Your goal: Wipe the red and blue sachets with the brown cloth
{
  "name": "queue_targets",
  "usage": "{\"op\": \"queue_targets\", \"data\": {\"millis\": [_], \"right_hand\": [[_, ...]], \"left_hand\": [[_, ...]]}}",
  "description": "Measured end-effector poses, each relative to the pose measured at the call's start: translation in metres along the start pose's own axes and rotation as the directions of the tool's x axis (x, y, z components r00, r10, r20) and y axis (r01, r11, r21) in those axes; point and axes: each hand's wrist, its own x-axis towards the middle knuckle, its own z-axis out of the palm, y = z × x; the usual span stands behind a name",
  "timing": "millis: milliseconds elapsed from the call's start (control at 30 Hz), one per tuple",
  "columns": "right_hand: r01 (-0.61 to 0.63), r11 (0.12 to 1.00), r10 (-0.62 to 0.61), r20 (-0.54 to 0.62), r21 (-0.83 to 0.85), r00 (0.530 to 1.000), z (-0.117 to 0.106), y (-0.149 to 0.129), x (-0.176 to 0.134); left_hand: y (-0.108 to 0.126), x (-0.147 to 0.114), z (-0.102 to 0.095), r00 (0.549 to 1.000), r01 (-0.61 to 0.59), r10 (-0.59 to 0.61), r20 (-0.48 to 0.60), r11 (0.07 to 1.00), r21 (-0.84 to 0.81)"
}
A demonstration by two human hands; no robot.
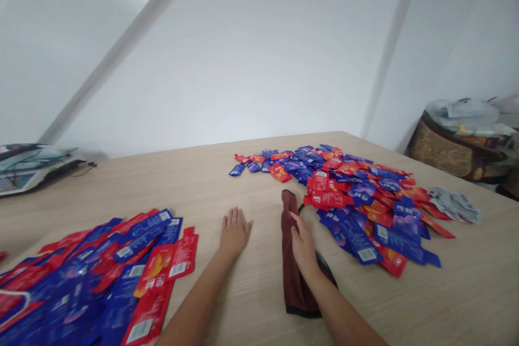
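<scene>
So what I'm looking at: the right hand [303,243] is lying on a long dark maroon folded cloth [292,275] that sits near the middle of the pale wood-grain bench [466,292], fingers laid along its right edge, resting on it rather than gripping as far as I can see. There's a bit of black stuff poking out under the cloth on the right side, can't tell what it is. The left hand [234,231] is flat on bare bench just left of the cloth, fingers together, holding nothing.

Right beside the cloth on the right is a big loose heap of red and blue foil sachets [365,200]. A second pile of the same red and blue sachets [97,275] is down by my left forearm. They've got white barcode patches and printed text, but it's too small and blurry for me to read any brand.

Further out: a crumpled grey plastic wrapper [456,204] past the right heap, and a flat scale-looking device [28,165] at the far left edge.
</scene>
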Motion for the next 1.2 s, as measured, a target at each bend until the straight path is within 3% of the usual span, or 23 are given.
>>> {"op": "queue_targets", "data": {"millis": [233, 533, 667, 800, 967, 1067, 1200], "right_hand": [[-0.013, 1.0, 0.013, 0.036, -0.02, 0.999, 0.003, -0.001, -0.002], [-0.02, 0.999, 0.024, 0.072, -0.049, 0.997, 0.008, -0.004, -0.005], [-0.015, 0.996, 0.022, 0.075, -0.089, 0.997, 0.01, -0.005, -0.005], [-0.011, 0.995, 0.02, 0.094, -0.096, 0.995, 0.009, -0.007, -0.003], [-0.02, 0.996, 0.026, 0.076, -0.086, 0.997, 0.009, -0.008, -0.002], [-0.008, 0.998, 0.012, 0.065, -0.065, 0.998, 0.009, -0.005, -0.001], [0.06, 0.996, -0.058, 0.039, -0.064, 0.998, 0.005, -0.005, 0.001]], "left_hand": [[-0.008, 0.1, 0.022, 0.999, 0.019, -0.021, -0.034, 0.999, -0.033], [-0.035, 0.2, 0.041, 0.994, 0.061, -0.064, -0.089, 0.998, -0.035], [-0.044, 0.223, 0.047, 0.999, 0.047, -0.046, 0.02, 0.998, -0.041], [-0.047, 0.214, 0.044, 0.998, 0.006, -0.003, 0.068, 0.999, -0.046], [-0.038, 0.17, 0.029, 0.996, -0.018, 0.021, 0.084, 0.999, -0.041], [-0.024, 0.126, 0.019, 0.996, -0.064, 0.067, 0.062, 0.997, -0.053], [0.005, 0.041, 0.003, 0.982, -0.191, 0.19, -0.022, 0.978, -0.087]]}}
